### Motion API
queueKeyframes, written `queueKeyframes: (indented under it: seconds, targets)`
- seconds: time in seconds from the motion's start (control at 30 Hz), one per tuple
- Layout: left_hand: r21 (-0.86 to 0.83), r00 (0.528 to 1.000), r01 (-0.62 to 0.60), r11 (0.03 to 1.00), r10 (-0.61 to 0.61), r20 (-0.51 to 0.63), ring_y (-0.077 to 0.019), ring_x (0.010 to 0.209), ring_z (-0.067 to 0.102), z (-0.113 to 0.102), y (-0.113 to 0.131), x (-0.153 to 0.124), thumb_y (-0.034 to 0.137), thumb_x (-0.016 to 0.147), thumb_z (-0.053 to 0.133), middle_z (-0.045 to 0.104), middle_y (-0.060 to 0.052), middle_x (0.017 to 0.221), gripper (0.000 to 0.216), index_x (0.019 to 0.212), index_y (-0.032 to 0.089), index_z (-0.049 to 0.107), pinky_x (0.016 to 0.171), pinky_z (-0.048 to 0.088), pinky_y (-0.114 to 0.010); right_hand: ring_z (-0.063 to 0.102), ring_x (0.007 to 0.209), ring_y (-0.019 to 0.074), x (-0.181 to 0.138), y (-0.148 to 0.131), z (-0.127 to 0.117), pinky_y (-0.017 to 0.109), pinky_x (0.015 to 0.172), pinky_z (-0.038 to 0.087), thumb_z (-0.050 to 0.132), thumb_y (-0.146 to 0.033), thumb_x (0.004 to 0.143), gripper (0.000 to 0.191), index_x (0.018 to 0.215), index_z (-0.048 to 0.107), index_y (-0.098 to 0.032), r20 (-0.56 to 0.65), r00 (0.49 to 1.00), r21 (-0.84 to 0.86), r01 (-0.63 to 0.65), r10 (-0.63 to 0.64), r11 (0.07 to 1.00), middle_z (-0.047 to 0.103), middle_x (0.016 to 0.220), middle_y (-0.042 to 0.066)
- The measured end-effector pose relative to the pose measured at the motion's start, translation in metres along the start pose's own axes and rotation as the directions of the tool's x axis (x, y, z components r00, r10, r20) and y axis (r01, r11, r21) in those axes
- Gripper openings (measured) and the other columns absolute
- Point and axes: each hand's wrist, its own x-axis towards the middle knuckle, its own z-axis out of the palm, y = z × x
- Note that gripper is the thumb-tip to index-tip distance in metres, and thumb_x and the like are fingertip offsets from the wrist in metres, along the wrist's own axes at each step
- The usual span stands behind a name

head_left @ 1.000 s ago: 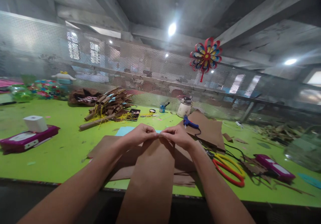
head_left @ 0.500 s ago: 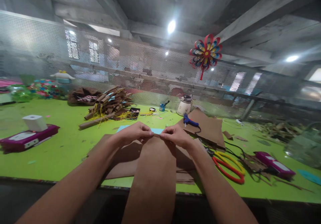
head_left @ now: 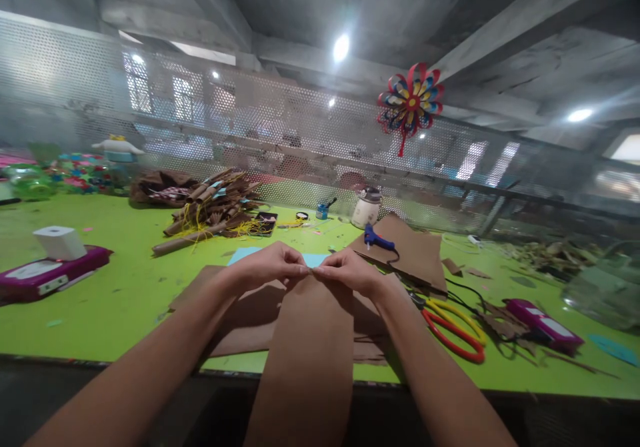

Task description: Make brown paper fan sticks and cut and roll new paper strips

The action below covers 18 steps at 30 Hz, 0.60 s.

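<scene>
Hands meet at the far end of a brown paper strip (head_left: 305, 353). The left hand (head_left: 265, 267) and the right hand (head_left: 350, 270) each pinch that edge between thumb and fingers. Their fingertips touch at the middle, and both hands are clamped on the paper. Whether the pinched edge is folded over cannot be told.

The strip runs from the pinch back toward the person, crosses the near edge of the green table (head_left: 125, 287) and hangs off it between the two forearms.

Under the strip lie more brown sheets (head_left: 245, 307), spread flat to its left and right. Just beyond the strip's far end, a blue sheet (head_left: 315, 260) shows behind the fingers. Right of the strip and farther back, a blue glue gun (head_left: 375, 239) rests on a brown card (head_left: 415, 253). Right of the strip, near the right wrist, lie scissors (head_left: 455, 333) with red and yellow handles.

Well beyond the strip, toward the back of the table, stands a white jar (head_left: 367, 210). Back and to the left of the strip is a heap of brown rolls (head_left: 213, 210) with yellow strands. Far left of the strip, a white box (head_left: 59, 242) sits on a magenta case (head_left: 47, 275).

Behind everything stands a perforated screen (head_left: 250, 120). A red, blue and yellow pinwheel (head_left: 411, 100) hangs high above and to the right of the strip.
</scene>
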Motion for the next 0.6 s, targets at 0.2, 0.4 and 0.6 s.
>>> queueKeyframes:
  seconds: [0.2,0.4,0.6]
  targets:
    - [-0.074,0.998,0.058,0.996,-0.059,-0.008,-0.0093,0.051,0.040,0.0019,0.0010,-0.0011,0.055,0.074,0.061,0.044,0.003,0.053,0.043,0.059,0.015,0.056,0.052,0.037,-0.024,0.028,0.051,0.0067,-0.0025,-0.0050,-0.0013,0.023,0.049,0.022,0.059,-0.050,0.074,0.039,0.061,0.061,-0.013,-0.016,0.995,-0.074,0.095,-0.097,0.993,0.039,0.053,-0.004]
    - [-0.008,0.992,-0.019,1.000,0.020,0.125,-0.0075,0.051,0.034,0.0012,0.0004,-0.0011,0.055,0.075,0.060,0.037,0.005,0.053,0.046,0.055,0.015,0.048,0.051,0.030,-0.022,0.037,0.055,0.0086,-0.0045,-0.0090,0.0000,0.023,0.052,0.029,0.058,-0.055,0.074,0.045,0.062,0.063,-0.012,0.012,0.990,-0.136,0.144,-0.143,0.980,0.047,0.056,-0.001]
    - [0.025,0.996,0.019,1.000,-0.021,0.087,-0.0084,0.052,0.038,0.0007,-0.0005,0.0000,0.055,0.073,0.060,0.041,0.005,0.054,0.044,0.058,0.015,0.050,0.053,0.035,-0.023,0.038,0.055,0.0086,-0.0024,-0.0067,-0.0007,0.023,0.053,0.029,0.056,-0.052,0.077,0.043,0.062,0.062,-0.012,0.018,0.989,-0.149,0.150,-0.149,0.977,0.046,0.056,-0.002]
